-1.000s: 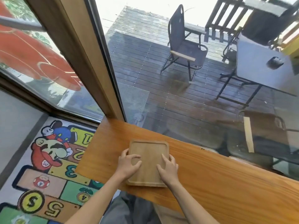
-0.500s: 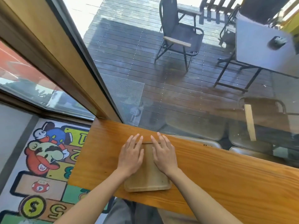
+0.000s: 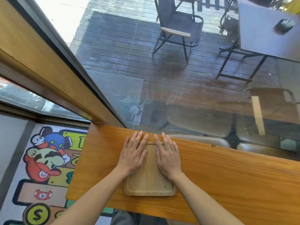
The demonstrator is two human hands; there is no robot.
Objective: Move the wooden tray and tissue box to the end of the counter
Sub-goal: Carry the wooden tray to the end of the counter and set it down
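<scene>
Here, the wooden tray (image 3: 150, 182) is lying flat on the wooden counter (image 3: 235, 184), close to the counter's left end and reaching from near the front edge almost to the window side. It is a shallow, square-cornered tray with a low raised rim, and the part of its floor that is showing between and below the hands is holding nothing. Its near rim is sitting just back from the counter's front edge; its far rim is peeking out as a thin strip between the two sets of fingers.

The left hand (image 3: 132, 155) is lying palm down on the tray's left half, fingers spread loosely and stretched out flat, their tips reaching past the far rim onto the counter. The right hand (image 3: 168, 155) is mirroring it on the right half, also flat, fingers extended and slightly fanned, the tips crossing the far rim. Neither hand is curling around anything: both are pressing open on top of the tray rather than clasping it, and the thumbs are resting alongside the palms. The two hands are lying near each other, with a strip of bare tray between them.

Beyond the counter, a glass window (image 3: 178, 78) is showing a deck with a folding chair (image 3: 177, 25). To the left, a cartoon floor mat (image 3: 47, 159) is covering the floor.
</scene>
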